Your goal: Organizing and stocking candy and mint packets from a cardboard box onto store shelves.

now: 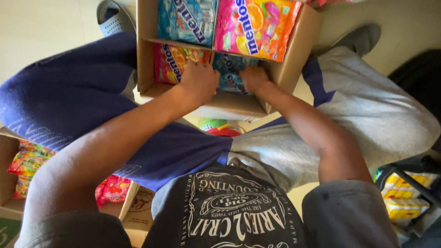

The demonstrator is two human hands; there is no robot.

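The person sits over a cardboard box (147, 59) that rests on the floor between the knees, and both hands are inside it. The left hand (198, 80) lies with its back up and fingers curled on an orange-pink candy bag (171, 62) at the near left of the box; the right hand (254, 79) presses on a blue bag (229, 73) at the near middle of the box. Whether either hand really pinches its bag cannot be told, because the fingertips are hidden under the hands. Some things could go wrong here. The bags are smooth and puffed, so one could slip from the fingers if it is held only at an edge. The box is packed tightly, and pushing a bag down hard could crush the candy or bend the thin box wall. The box also stands close to the legs, so a move of a knee could tip it. Now the count: in the box four bags are visible, two blue and two of pink or orange colour, the far two being a blue bag (187, 20) and a pink bag (255, 27). More may lie below them, unseen. Left of the box, beside the thigh, a second box (9, 179) holds at least two colourful bags (28, 160). Two hands are at work, and two shoes show beyond the box.
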